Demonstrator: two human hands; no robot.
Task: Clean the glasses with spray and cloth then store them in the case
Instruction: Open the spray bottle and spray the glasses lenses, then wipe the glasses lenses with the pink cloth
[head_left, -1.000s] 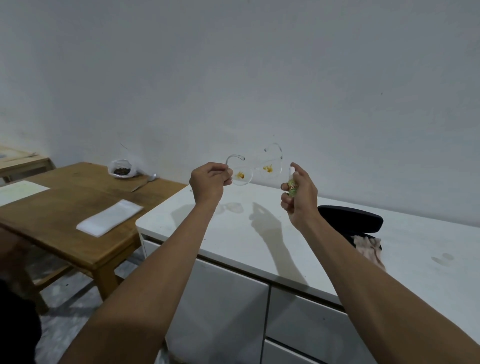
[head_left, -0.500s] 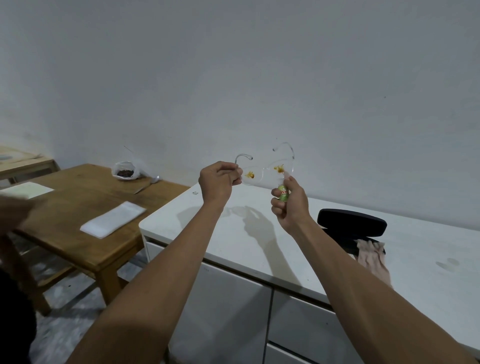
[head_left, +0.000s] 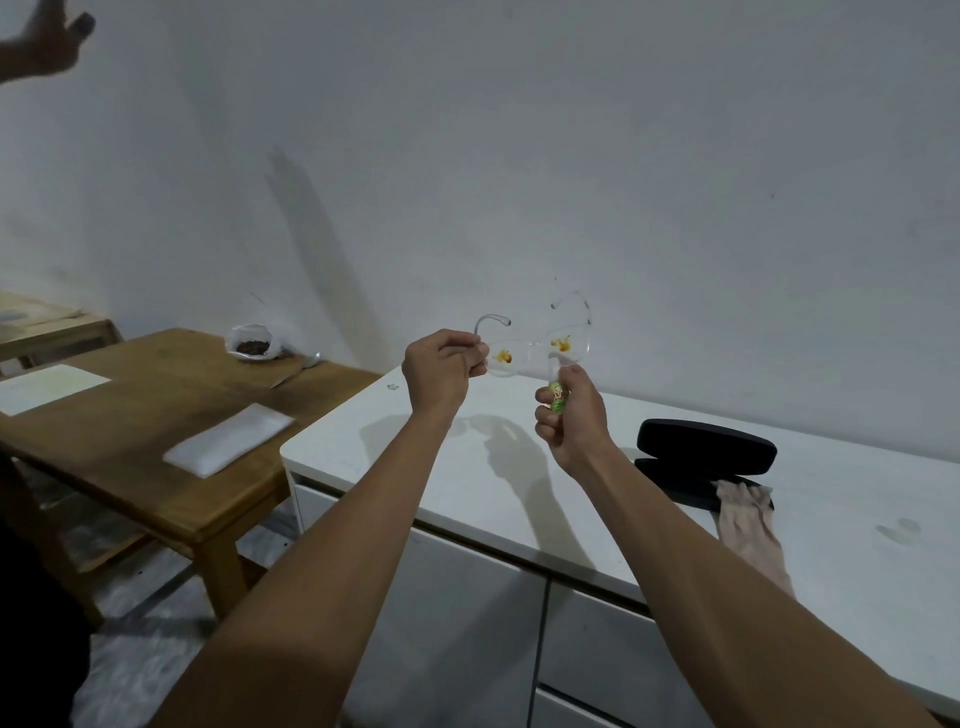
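Observation:
Clear-framed glasses (head_left: 540, 343) with a yellow-brown smear on each lens hang in the air above the white counter (head_left: 415, 467). My left hand (head_left: 441, 371) pinches them at their left end. My right hand (head_left: 569, 415) grips a small green-labelled spray bottle (head_left: 557, 395), its top just under the right lens. To the right, on the counter, lies the open black glasses case (head_left: 706, 447). A beige cloth (head_left: 748, 525) lies draped over the case's front edge and onto the counter.
A wooden table (head_left: 130, 415) stands to the left with a white folded sheet (head_left: 228, 439), a paper sheet (head_left: 47, 387), a bag of dark bits (head_left: 254, 343) and a spoon (head_left: 298, 366). Another person's hand (head_left: 49, 41) is raised at the top left.
My right hand has lowered the spray bottle from beside the right lens to just under it. Another person's hand, low at the left edge 0.5 s ago, is now raised at top left.

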